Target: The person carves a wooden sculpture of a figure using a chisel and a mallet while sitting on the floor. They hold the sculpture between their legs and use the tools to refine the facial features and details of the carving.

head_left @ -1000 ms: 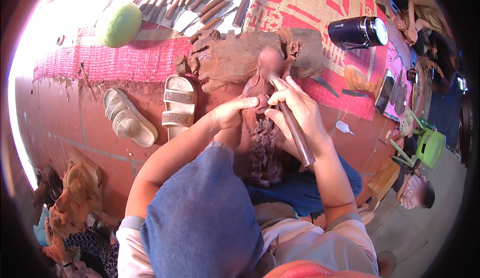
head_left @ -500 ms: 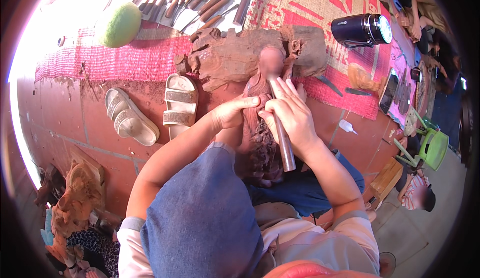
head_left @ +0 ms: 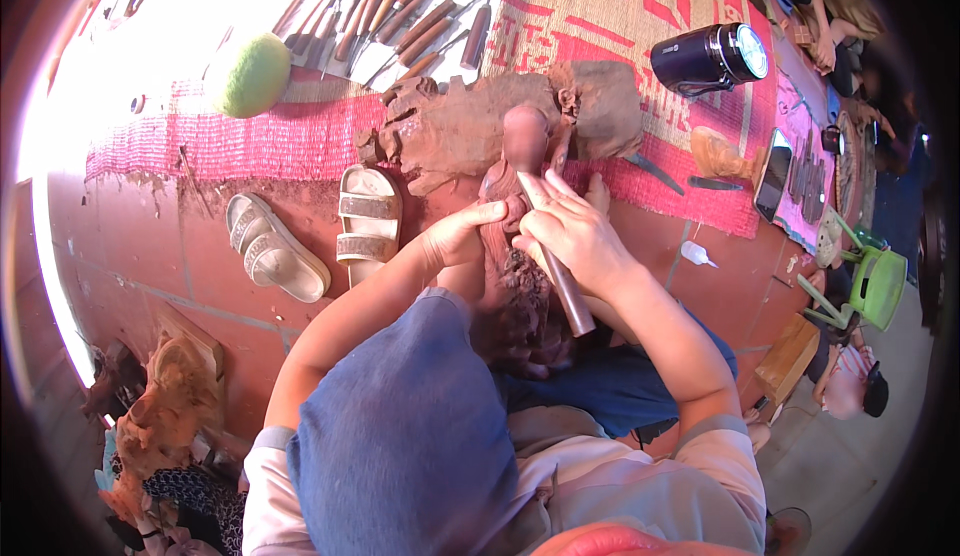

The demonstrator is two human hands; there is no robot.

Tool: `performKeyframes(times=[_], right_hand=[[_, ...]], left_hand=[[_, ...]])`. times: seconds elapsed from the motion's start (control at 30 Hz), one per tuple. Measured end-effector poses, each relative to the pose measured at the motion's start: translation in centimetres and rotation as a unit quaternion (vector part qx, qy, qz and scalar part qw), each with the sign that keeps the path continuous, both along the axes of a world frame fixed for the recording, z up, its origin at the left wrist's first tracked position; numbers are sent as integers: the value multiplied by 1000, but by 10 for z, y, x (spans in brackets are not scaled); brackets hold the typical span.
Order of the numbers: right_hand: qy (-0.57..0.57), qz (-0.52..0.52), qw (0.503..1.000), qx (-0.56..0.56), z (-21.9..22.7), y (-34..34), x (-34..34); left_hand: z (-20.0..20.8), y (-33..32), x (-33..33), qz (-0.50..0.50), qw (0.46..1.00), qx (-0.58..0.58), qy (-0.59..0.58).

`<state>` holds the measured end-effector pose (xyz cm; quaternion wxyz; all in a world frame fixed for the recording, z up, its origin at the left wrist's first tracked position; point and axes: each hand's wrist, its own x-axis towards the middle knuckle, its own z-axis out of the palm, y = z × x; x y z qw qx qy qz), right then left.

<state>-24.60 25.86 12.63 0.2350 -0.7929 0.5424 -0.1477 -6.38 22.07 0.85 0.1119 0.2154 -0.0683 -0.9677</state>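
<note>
A reddish-brown wooden carving (head_left: 498, 246) of a figure with a smooth round head stands between my knees, its top against a rough log (head_left: 450, 121). My left hand (head_left: 465, 236) is closed around its left side, thumb lying on the carved folds. In my right hand (head_left: 575, 236) is a chisel (head_left: 568, 301) with a dark wooden handle, slanting down to the right. The pale blade runs up under my fingers to just below the round head; the cutting edge is too blurred to make out.
Several chisels (head_left: 425, 41) lie on a white sheet beyond the log, near a green ball-like object (head_left: 248, 76). Sandals (head_left: 370, 218) rest on the tiles at left. On the right are a dark flask (head_left: 705, 59), a phone (head_left: 773, 171), a small white bottle (head_left: 697, 253) and a green stool (head_left: 878, 286).
The whole view has shifted slightly. My right hand and the chisel have moved a little down and left along the carving, while my left hand keeps its hold.
</note>
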Motion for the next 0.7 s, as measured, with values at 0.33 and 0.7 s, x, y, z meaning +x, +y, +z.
performKeyframes(times=[0.33, 0.7], right_hand=[[-76, 44, 995, 43, 29, -5, -15], [-347, -220, 910, 50, 69, 26, 33]], left_hand=[[3, 8, 4, 11, 996, -85, -11], [139, -21, 42, 156, 349, -854, -353]])
